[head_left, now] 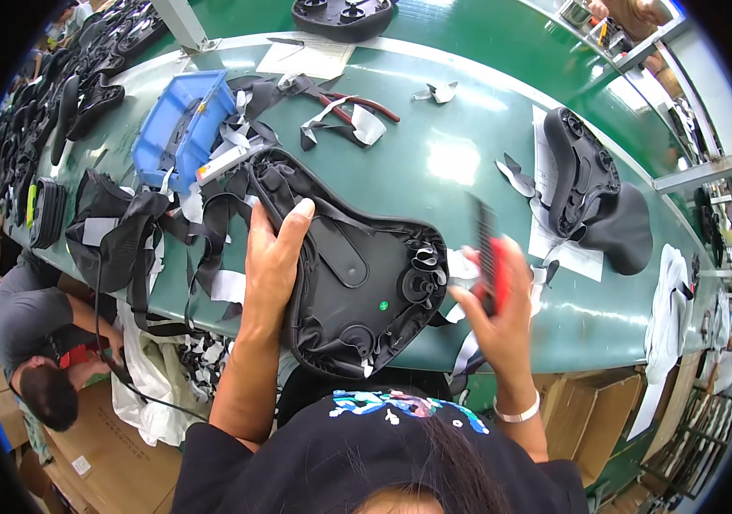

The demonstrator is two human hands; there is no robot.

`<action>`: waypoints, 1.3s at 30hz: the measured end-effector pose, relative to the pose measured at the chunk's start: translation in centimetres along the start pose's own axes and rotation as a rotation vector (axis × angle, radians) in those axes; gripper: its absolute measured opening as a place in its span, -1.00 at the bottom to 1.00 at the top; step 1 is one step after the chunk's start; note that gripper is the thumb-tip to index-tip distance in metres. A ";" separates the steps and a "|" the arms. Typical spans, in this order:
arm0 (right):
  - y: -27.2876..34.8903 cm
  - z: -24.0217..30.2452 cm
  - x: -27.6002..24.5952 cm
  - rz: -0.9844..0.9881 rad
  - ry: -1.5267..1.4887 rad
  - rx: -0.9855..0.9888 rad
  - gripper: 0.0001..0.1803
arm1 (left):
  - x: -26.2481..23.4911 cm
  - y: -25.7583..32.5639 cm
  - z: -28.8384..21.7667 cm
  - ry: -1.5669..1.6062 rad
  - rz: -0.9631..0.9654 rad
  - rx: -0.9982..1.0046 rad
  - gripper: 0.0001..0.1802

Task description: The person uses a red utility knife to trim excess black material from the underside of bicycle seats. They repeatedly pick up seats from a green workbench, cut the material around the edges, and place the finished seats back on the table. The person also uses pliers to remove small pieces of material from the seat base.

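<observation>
A black bicycle saddle (357, 265), underside up, rests at the table's near edge, its gathered cover folded around the rim. My left hand (276, 248) grips its left side, thumb over the rim. Round black fittings show at the saddle's wide end, one with crumpled pale scraps on it. To the right of that end, my right hand (503, 300) is closed around a red-and-black tool (492, 265). The tool is smeared by motion, so its kind is unclear. Pale strips hang near that hand's wrist side.
Left on the green table (426, 128) stand a blue bin (182, 124) and black fabric pieces (113, 231). Red-handled pliers (366, 104) lie among scraps beyond the saddle. More saddles (584, 176) sit on paper at right, near white gloves (667, 308). A co-worker (40, 343) bends at lower left.
</observation>
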State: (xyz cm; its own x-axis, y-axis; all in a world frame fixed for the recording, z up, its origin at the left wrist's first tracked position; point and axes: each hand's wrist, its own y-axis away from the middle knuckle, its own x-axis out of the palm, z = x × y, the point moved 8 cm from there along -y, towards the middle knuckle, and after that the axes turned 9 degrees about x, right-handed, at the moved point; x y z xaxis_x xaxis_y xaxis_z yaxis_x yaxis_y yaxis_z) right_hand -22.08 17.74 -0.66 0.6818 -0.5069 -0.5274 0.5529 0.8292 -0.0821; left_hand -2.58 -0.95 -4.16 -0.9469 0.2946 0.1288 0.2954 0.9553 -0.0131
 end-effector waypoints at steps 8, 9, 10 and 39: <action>-5.5 -4.9 -4.5 -0.225 -0.568 0.242 -0.47 | -4.4 2.2 -2.0 -1.066 -0.210 0.520 -0.36; -4.9 -5.3 -4.9 -0.261 -0.503 0.250 -0.45 | -1.6 2.1 -3.7 -1.136 -0.086 0.569 -0.33; -4.4 -3.8 -3.7 -0.186 -0.537 0.282 -0.46 | 1.2 1.9 -5.0 -1.062 0.095 0.593 -0.32; -1.5 1.9 -1.2 -0.024 0.536 -0.177 -0.43 | 10.7 -2.5 -2.4 0.068 0.606 0.059 -0.65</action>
State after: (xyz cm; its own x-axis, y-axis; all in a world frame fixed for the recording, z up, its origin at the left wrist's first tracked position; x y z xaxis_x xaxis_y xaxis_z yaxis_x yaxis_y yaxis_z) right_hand -22.78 16.69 1.74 0.3059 -0.3740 -0.8755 0.4454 0.8690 -0.2155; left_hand -13.11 -0.22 -0.35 -0.6020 0.7854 0.1438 0.7694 0.6188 -0.1587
